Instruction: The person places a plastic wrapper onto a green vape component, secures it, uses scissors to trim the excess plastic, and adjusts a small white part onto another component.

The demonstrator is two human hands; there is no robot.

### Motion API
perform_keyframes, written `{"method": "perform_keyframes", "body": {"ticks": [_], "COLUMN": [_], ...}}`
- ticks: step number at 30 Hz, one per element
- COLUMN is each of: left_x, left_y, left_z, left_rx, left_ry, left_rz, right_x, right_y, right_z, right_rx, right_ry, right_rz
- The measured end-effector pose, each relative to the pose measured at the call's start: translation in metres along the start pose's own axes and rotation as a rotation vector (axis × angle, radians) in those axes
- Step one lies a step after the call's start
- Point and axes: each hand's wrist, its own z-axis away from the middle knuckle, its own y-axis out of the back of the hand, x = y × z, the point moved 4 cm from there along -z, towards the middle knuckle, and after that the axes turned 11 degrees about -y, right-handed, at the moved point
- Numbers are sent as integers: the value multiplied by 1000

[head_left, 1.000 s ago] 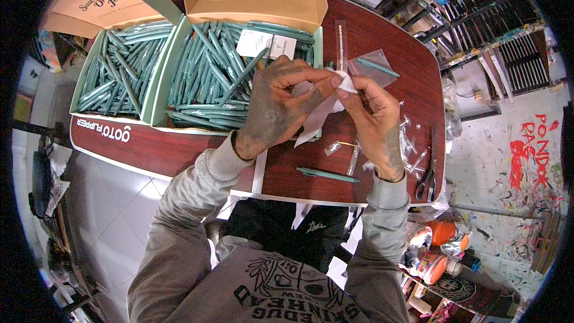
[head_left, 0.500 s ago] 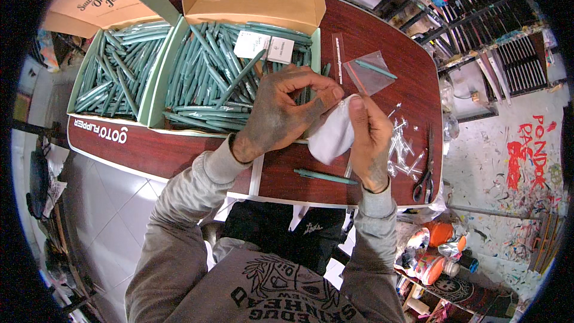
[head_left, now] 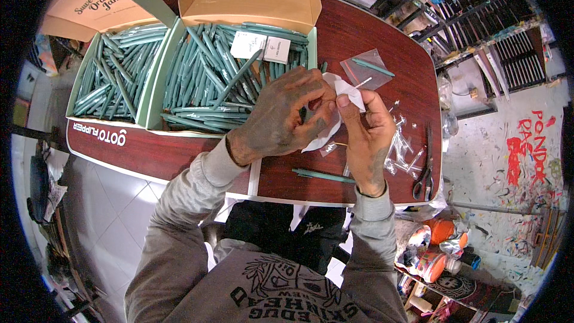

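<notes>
My left hand (head_left: 284, 113) and my right hand (head_left: 371, 134) meet over the table, both with fingers closed on a creased white tissue-like sheet (head_left: 323, 137). The sheet spreads between and below the fingertips. Below the left fingers shows a bit of clear plastic (head_left: 329, 148), mostly hidden. A thin pale stick (head_left: 362, 81) lies just beyond the right fingertips. Farther back is a clear plastic sleeve (head_left: 362, 67) with a green pen (head_left: 373, 67) in it. Another green pen (head_left: 320, 174) lies near the table's front edge, left of my right wrist.
Two open cartons, left (head_left: 154, 93) and middle (head_left: 156, 113), are packed with green pens; white cards (head_left: 263, 46) rest on the middle one. Right of my hand lie several small clear-and-white sticks (head_left: 402, 152) and black-handled scissors (head_left: 423, 182). The table edge (head_left: 254, 194) is close to me.
The white sheet has been turned and folded, with its upper part now above the right thumb. A clear strip that stood up behind my hands has dropped from there; clear plastic now shows below.
</notes>
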Motion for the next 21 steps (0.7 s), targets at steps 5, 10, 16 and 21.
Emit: {"method": "perform_keyframes", "body": {"ticks": [5, 10, 16, 21], "left_x": [-1, -8, -6, -8], "left_y": [7, 8, 13, 26], "left_z": [-1, 1, -2, 6], "left_rx": [-42, -161, -164, -321], "left_ry": [-26, 2, 12, 384], "left_rz": [-32, 45, 237, 684], "right_x": [6, 5, 3, 5], "right_y": [-6, -17, -19, 10], "right_z": [-2, -9, -29, -74], "right_rx": [13, 16, 31, -43], "right_ry": [-102, -241, -246, -279], "right_rz": [-122, -440, -555, -392]}}
